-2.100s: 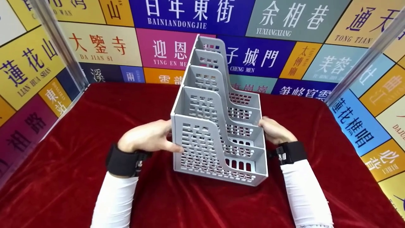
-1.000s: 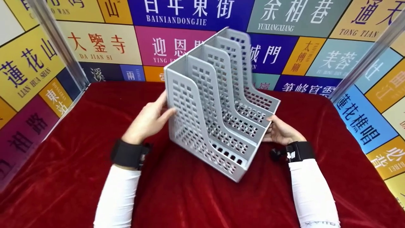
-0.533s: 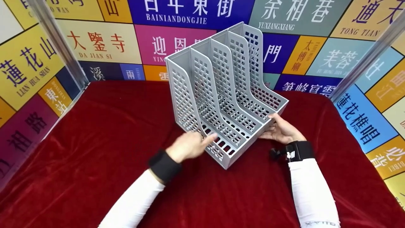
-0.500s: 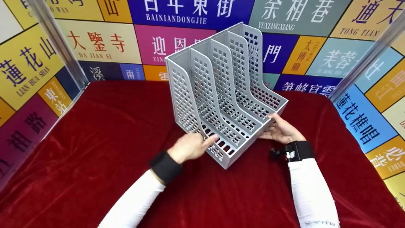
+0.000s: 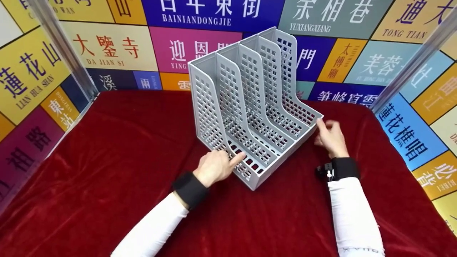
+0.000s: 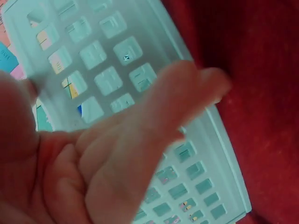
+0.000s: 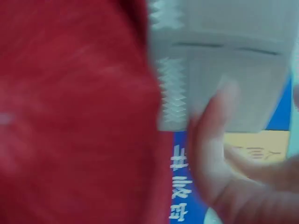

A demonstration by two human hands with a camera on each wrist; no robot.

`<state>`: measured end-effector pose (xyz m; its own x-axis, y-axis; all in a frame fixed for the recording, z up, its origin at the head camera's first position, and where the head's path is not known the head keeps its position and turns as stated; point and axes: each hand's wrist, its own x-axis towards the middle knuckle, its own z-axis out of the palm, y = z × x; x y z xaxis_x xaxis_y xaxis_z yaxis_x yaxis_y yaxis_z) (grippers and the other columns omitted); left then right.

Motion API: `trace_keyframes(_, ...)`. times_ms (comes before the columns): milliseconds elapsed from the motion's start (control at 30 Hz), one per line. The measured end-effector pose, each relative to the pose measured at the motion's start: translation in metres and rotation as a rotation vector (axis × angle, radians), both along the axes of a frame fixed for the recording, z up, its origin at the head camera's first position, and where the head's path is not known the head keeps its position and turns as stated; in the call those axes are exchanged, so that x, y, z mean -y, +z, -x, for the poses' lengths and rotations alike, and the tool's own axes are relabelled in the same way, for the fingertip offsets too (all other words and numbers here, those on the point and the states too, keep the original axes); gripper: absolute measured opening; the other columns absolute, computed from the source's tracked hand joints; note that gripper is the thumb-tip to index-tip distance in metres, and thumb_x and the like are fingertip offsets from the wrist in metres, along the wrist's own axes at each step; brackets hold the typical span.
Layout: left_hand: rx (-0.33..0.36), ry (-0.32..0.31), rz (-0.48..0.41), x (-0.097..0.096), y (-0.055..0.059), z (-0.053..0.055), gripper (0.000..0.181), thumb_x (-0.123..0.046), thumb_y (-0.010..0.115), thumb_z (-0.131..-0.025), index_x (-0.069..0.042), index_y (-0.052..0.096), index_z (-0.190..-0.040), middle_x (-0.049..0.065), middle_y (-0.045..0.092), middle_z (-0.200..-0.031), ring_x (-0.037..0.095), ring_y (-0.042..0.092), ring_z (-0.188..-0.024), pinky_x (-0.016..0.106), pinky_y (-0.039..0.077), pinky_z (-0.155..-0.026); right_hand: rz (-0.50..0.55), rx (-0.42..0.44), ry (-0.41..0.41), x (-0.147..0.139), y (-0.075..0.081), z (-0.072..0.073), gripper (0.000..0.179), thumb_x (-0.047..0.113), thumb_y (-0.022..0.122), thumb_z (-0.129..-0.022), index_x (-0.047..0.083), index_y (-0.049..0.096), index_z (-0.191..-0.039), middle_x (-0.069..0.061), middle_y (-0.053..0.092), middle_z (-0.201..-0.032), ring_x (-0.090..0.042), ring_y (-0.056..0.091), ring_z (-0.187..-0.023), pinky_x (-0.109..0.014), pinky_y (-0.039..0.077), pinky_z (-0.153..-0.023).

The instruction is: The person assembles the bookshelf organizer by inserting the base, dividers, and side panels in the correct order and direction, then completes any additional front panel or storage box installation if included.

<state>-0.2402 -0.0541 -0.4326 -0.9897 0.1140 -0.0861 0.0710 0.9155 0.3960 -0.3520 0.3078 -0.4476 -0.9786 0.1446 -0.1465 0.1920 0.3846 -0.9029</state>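
A grey plastic file rack [image 5: 254,89] with several upright slots stands on the red cloth, turned so its low front faces right and toward me. My left hand [image 5: 214,165] grips its near side wall low down, thumb over the rim and fingers along the outside. In the left wrist view those fingers lie against the perforated wall [image 6: 103,60]. At the far end of the low front lip is my right hand [image 5: 331,137], blurred, fingers loosely bent. The right wrist view has a fingertip at the plain front panel [image 7: 233,28]; firm contact cannot be told.
Red velvet cloth [image 5: 107,171] covers the table and is wrinkled in places. Panels with Chinese lettering [image 5: 114,46] stand behind and at both sides. Metal posts [image 5: 66,50] rise at the back corners.
The rack was turned and its front swung to the right. My left hand shifted from its tall back edge to the low near side. My right hand slid along the front to the far corner.
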Motion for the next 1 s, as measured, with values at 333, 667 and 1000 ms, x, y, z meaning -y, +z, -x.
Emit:
trace_keyframes(333,0.180,0.032,-0.252,0.000,-0.001,0.004,0.062,-0.067,0.051,-0.093,-0.007,0.063,-0.079,0.013,0.064,-0.088,0.023,0.056,-0.071,0.039,0.053,-0.073,0.396,-0.062,0.188,-0.001,-0.006,0.008,0.074,0.026,0.050,-0.105,0.002,0.003,-0.157,-0.013,0.042,-0.141,-0.013,0.063,-0.109,-0.031,0.052,-0.099)
trace_keyframes(667,0.229,0.107,-0.461,0.008,-0.001,0.012,0.117,-0.051,0.070,-0.083,0.007,0.000,-0.157,0.003,0.056,-0.081,0.013,0.044,-0.056,0.029,0.046,-0.057,0.302,-0.036,0.081,0.004,0.009,0.001,0.023,0.005,0.057,-0.093,-0.002,0.045,-0.111,0.002,0.067,-0.086,-0.008,0.071,-0.072,-0.028,0.062,-0.072)
trace_keyframes(1000,0.077,0.040,-0.959,0.034,-0.007,0.040,0.109,-0.016,0.076,-0.080,-0.010,0.003,-0.161,0.009,0.008,-0.169,0.022,0.015,-0.156,0.036,0.021,-0.126,0.150,0.021,0.089,0.016,0.024,-0.008,0.025,0.013,0.059,-0.090,0.010,0.063,-0.065,0.005,0.065,-0.061,-0.009,0.071,-0.061,-0.028,0.062,-0.067)
